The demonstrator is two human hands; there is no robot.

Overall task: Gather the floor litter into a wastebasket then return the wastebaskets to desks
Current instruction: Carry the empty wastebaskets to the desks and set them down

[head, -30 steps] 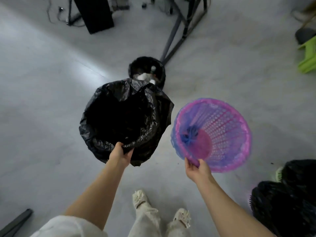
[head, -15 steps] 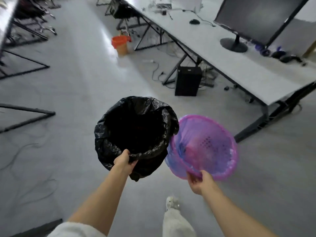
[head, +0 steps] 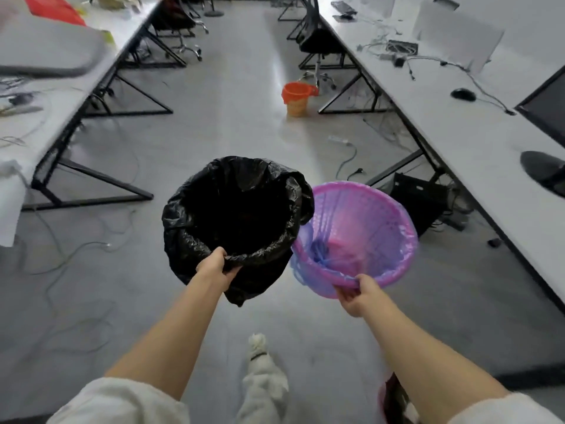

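Observation:
My left hand point(head: 215, 266) grips the near rim of a wastebasket lined with a black bag point(head: 195, 221), held up over the aisle floor. My right hand point(head: 360, 293) grips the near rim of a pink mesh wastebasket point(head: 394, 228) with a thin blue liner knotted inside. The two baskets touch side by side in front of me. An orange wastebasket point(head: 296, 97) stands on the floor further down the aisle, by the right desk row.
White desks point(head: 477, 139) on black frames run along both sides of a grey aisle. A black computer tower point(head: 419, 203) sits under the right desk. Loose cables point(head: 61, 258) trail over the floor at left. Office chairs point(head: 318, 41) stand at the far end.
The view has swung up from the floor to the aisle between desks. Both baskets stay in my hands and have come closer together; the floor bins seen earlier are out of view.

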